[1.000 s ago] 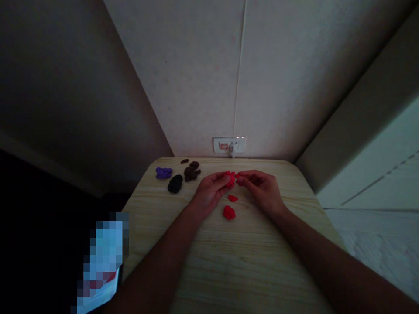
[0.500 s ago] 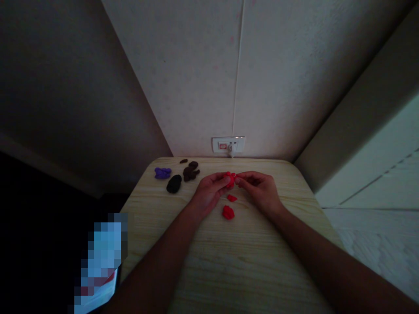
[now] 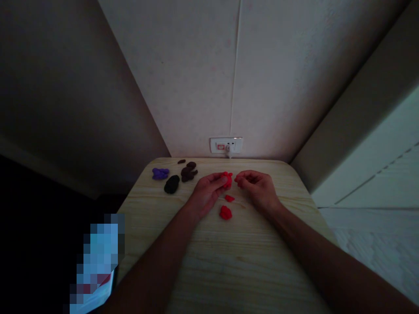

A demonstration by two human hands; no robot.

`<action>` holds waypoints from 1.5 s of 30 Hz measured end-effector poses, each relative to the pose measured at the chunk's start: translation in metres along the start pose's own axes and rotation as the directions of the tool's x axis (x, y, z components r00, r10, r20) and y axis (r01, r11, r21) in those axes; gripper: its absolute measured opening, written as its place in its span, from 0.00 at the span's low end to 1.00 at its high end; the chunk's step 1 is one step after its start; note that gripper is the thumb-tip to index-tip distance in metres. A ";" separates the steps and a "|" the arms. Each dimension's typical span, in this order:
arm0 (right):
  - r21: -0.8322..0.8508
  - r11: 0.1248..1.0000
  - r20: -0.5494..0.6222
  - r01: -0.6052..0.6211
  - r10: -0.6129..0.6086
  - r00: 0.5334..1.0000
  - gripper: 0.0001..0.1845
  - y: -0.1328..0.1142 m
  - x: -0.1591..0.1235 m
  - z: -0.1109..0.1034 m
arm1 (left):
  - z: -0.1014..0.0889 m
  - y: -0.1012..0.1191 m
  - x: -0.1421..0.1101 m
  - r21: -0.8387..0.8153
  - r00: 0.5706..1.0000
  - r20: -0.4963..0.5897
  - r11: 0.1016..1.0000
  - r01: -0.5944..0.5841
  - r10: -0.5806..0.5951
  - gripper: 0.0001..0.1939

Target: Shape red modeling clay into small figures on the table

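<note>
My left hand (image 3: 207,192) is closed around a red modelling clay figure (image 3: 228,179) with small round bumps on top, its thumb lying over the near side. Just to the right, my right hand (image 3: 257,185) is closed in a pinch, apart from the figure. A small bit of red clay (image 3: 236,179) shows at its fingertips, partly hidden by them. Below the hands, a small flat scrap of red clay (image 3: 229,198) lies on the wooden table (image 3: 209,253). Nearer to me sits a larger red clay lump (image 3: 225,213).
At the table's back left lie a purple clay lump (image 3: 160,174), a black clay lump (image 3: 172,184) and several brown clay pieces (image 3: 188,172). A wall socket (image 3: 225,145) with a plug sits just behind the table. A lit screen (image 3: 98,292), partly pixelated, is at lower left.
My right hand has drawn slightly away from the red clay figure, leaving a gap between them. My left hand still holds the figure. The whole view has shifted a little.
</note>
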State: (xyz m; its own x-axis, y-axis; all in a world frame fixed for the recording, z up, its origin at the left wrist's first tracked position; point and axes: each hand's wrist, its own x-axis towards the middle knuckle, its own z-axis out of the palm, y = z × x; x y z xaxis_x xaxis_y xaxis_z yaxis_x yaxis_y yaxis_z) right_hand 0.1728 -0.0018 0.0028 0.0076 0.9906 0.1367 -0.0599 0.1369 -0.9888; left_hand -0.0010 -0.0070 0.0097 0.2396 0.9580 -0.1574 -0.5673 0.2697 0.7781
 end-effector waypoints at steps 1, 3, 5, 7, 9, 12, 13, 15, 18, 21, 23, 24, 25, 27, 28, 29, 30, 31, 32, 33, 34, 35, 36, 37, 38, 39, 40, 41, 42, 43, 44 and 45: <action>-0.011 1.000 0.013 0.005 -0.004 1.000 0.10 0.000 0.000 0.000 | 0.000 0.000 0.000 -0.005 1.000 0.000 1.000 0.000 0.000 0.11; -0.017 1.000 0.040 0.011 -0.010 0.999 0.12 0.001 0.000 0.001 | 0.000 0.000 0.000 -0.016 1.000 0.001 1.000 -0.001 0.001 0.11; -0.006 1.000 0.058 0.004 -0.004 0.998 0.14 0.002 0.001 0.002 | -0.001 0.000 0.000 -0.026 1.000 0.002 1.000 -0.001 0.001 0.11; 0.010 1.000 0.059 -0.002 0.002 0.998 0.15 0.004 0.001 0.003 | -0.001 0.000 0.001 -0.033 1.000 0.003 0.999 -0.001 0.001 0.11; 0.024 1.000 0.050 -0.004 0.003 0.999 0.16 0.006 0.001 0.004 | -0.002 0.000 0.001 -0.036 1.000 -0.001 0.999 0.002 -0.003 0.11; 0.017 1.000 0.062 -0.005 0.004 0.998 0.18 0.008 0.001 0.003 | -0.002 0.000 0.002 -0.041 1.000 -0.008 0.999 0.007 -0.007 0.10; 0.006 1.000 0.067 -0.004 0.004 0.998 0.18 0.008 0.001 0.003 | -0.002 0.000 0.002 -0.042 1.000 -0.010 0.999 0.006 -0.006 0.10; -0.013 1.000 0.070 0.002 -0.001 0.998 0.17 0.007 0.001 0.002 | -0.001 0.000 0.001 -0.038 1.000 -0.009 0.999 0.005 -0.005 0.11; -0.010 1.000 0.066 0.002 -0.001 0.998 0.17 0.006 0.000 0.001 | -0.001 0.000 0.001 -0.036 1.000 -0.002 0.999 0.005 -0.005 0.11; -0.014 1.000 0.061 -0.012 0.013 0.998 0.19 0.005 0.000 0.000 | -0.002 0.000 0.001 -0.038 1.000 0.006 0.999 0.003 -0.003 0.11; -0.035 0.999 0.048 -0.015 0.017 0.999 0.21 0.005 0.000 -0.001 | -0.002 -0.001 0.002 -0.040 1.000 0.008 0.999 0.001 0.000 0.11; -0.045 0.999 0.041 -0.012 0.014 0.999 0.21 0.005 0.000 -0.001 | -0.003 -0.001 0.002 -0.041 1.000 0.011 0.999 0.001 -0.001 0.11; -0.053 0.999 0.038 -0.008 0.010 0.999 0.21 0.004 0.000 -0.001 | -0.003 -0.001 0.002 -0.039 1.000 0.012 0.999 0.003 -0.003 0.11; -0.057 0.998 0.041 -0.001 0.003 0.999 0.21 0.004 -0.001 0.000 | -0.003 -0.001 0.002 -0.033 1.000 0.012 0.999 0.004 -0.003 0.10; -0.047 0.999 0.046 0.001 0.001 0.999 0.21 0.004 -0.001 0.000 | -0.002 -0.001 0.002 -0.030 1.000 0.014 1.000 0.004 -0.004 0.10; -0.027 1.000 0.053 0.000 0.001 0.999 0.21 0.003 -0.001 0.001 | -0.002 0.000 0.002 -0.029 1.000 0.016 1.000 0.004 -0.004 0.09; -0.002 1.000 0.058 -0.005 0.005 0.998 0.21 0.003 -0.001 0.002 | -0.002 0.000 0.002 -0.029 1.000 0.018 1.000 0.005 -0.005 0.09; 0.026 1.000 0.060 -0.012 0.010 0.998 0.22 0.003 -0.001 0.002 | -0.002 0.000 0.002 -0.031 1.000 0.020 1.000 0.007 -0.006 0.10; 0.052 0.998 0.060 -0.019 0.016 0.998 0.23 0.003 -0.001 0.003 | -0.001 0.000 0.002 -0.031 1.000 0.021 0.999 0.010 -0.009 0.10; 0.072 0.997 0.055 -0.023 0.019 0.998 0.23 0.003 -0.001 0.003 | -0.001 0.000 0.002 -0.030 1.000 0.019 0.999 0.012 -0.012 0.10; 0.082 0.996 0.047 -0.024 0.020 0.999 0.23 0.003 -0.001 0.003 | -0.001 0.000 0.002 -0.027 1.000 0.014 1.000 0.014 -0.013 0.11; 0.079 0.997 0.039 -0.019 0.016 0.999 0.22 0.003 -0.001 0.003 | -0.001 0.000 0.002 -0.021 1.000 0.010 1.000 0.013 -0.013 0.11; 0.066 0.998 0.029 -0.009 0.007 1.000 0.21 0.003 -0.001 0.003 | -0.001 -0.001 0.002 -0.013 1.000 0.007 1.000 0.011 -0.011 0.10; 0.047 0.999 0.022 0.003 -0.004 1.000 0.20 0.003 -0.001 0.002 | -0.001 -0.001 0.002 -0.006 1.000 0.006 1.000 0.008 -0.008 0.10; 0.024 1.000 0.015 0.013 -0.014 1.000 0.20 0.003 -0.001 0.002 | -0.001 -0.001 0.002 0.000 1.000 0.007 1.000 0.006 -0.006 0.10; 0.004 1.000 0.008 0.021 -0.021 1.000 0.19 0.003 -0.002 0.002 | -0.001 -0.001 0.001 0.004 1.000 0.006 1.000 0.004 -0.004 0.10; -0.010 1.000 0.001 0.024 -0.024 1.000 0.19 0.002 -0.002 0.002 | -0.001 -0.001 0.001 0.005 1.000 0.004 1.000 0.002 -0.002 0.10; -0.018 1.000 -0.005 0.024 -0.024 1.000 0.19 0.002 -0.003 0.002 | -0.001 -0.001 0.001 0.006 1.000 0.001 1.000 0.001 -0.001 0.10; -0.021 0.999 -0.008 0.025 -0.026 1.000 0.18 0.001 -0.003 0.003 | -0.001 -0.001 0.001 0.005 1.000 -0.002 1.000 0.001 -0.001 0.10; -0.024 0.999 -0.007 0.031 -0.031 0.999 0.18 0.000 -0.004 0.003 | -0.001 -0.002 0.001 0.005 1.000 -0.004 1.000 0.000 0.000 0.10; -0.029 0.999 -0.003 0.042 -0.042 0.999 0.17 -0.001 -0.005 0.003 | -0.001 -0.002 0.001 0.004 1.000 -0.004 1.000 -0.001 0.001 0.10; -0.040 0.998 0.007 0.057 -0.057 0.998 0.16 -0.002 -0.005 0.003 | -0.001 -0.001 0.001 0.004 1.000 -0.003 1.000 0.000 0.000 0.10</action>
State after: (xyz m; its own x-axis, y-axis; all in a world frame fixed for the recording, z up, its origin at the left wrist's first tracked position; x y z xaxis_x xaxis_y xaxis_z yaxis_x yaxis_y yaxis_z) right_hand 0.1699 -0.0071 0.0038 0.0035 0.9812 0.1929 -0.0198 0.1930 -0.9810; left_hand -0.0005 -0.0060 0.0078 0.2373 0.9584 -0.1586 -0.5646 0.2689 0.7803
